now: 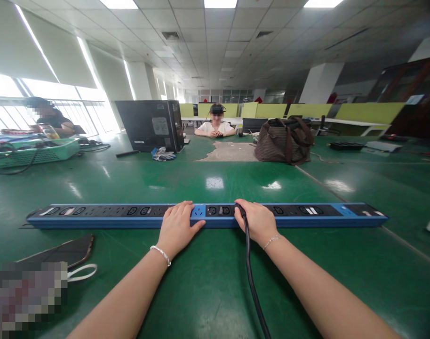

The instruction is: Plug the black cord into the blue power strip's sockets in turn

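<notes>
1. A blue-and-black power strip [215,223] crosses mid-frame on the green counter [208,278].
2. Left of centre, the left hand [178,226] apparently braces it, thumb wide from fingers.
3. Right of centre, the right hand's [260,221] fingers grip a cabled plug [241,210]; seating is hidden.
4. Handling it calls for straight alignment.
</notes>
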